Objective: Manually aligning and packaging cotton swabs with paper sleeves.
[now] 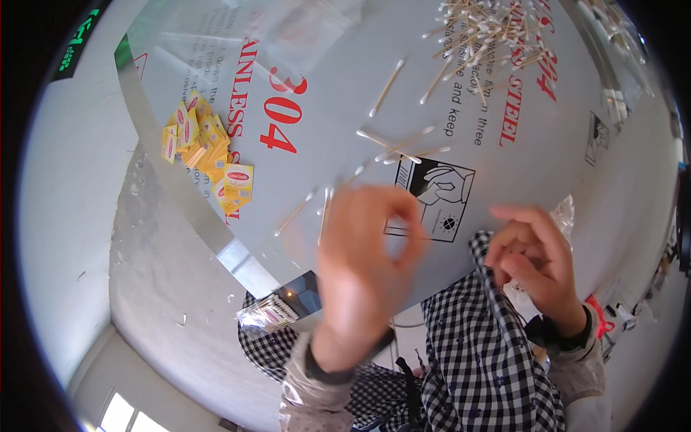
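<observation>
My left hand (367, 252) hangs over the near part of the grey film-covered table (345, 86), blurred by motion. Its thumb and index finger curl together into a ring; whatever they might pinch cannot be made out. Loose cotton swabs (295, 212) lie just beyond and beside it. To the right, my right hand (533, 259) is raised near the table's front edge, index finger stretched out and thumb apart, with nothing visible in it. A few crossed cotton swabs (392, 147) lie farther off, and a large heap of swabs (489, 36) sits at the far right.
Small yellow printed cards (201, 137) are piled at the left. Clear plastic bags (309, 29) lie at the far side. By the near left edge are a dark box (301, 291) and a clear packet of swabs (266, 314). Black-and-white checked cloth (468, 338) covers my lap.
</observation>
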### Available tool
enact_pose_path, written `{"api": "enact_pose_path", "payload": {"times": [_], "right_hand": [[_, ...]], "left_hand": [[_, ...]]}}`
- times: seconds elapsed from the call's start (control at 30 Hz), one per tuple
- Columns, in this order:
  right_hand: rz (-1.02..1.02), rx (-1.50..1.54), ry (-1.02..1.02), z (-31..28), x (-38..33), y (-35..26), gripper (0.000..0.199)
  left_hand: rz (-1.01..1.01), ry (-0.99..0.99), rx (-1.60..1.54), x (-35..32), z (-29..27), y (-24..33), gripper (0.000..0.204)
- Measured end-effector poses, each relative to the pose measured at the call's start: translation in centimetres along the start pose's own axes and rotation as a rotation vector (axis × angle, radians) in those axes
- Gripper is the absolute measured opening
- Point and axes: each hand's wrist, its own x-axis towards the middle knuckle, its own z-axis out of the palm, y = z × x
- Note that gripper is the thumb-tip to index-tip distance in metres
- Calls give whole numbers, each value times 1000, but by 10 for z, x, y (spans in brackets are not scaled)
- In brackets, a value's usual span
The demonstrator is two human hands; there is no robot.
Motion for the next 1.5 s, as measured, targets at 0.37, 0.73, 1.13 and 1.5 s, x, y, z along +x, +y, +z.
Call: {"api": "enact_pose_path", "payload": {"times": [0.37, 0.73, 1.13, 1.5], "right_hand": [[-8, -669, 169, -66, -25, 40, 4], [-888, -1029, 68, 29, 85, -3, 35], [-917, -961, -202, 68, 152, 3, 22], [-876, -883, -340, 64, 133, 12, 18]], "left_hand": [[3, -39, -312, -63, 32, 31, 27], [-112, 241, 407, -52, -38, -59, 47], [26, 121, 306, -60, -34, -67, 47], [5, 235, 257, -70, -31, -68, 18]]}}
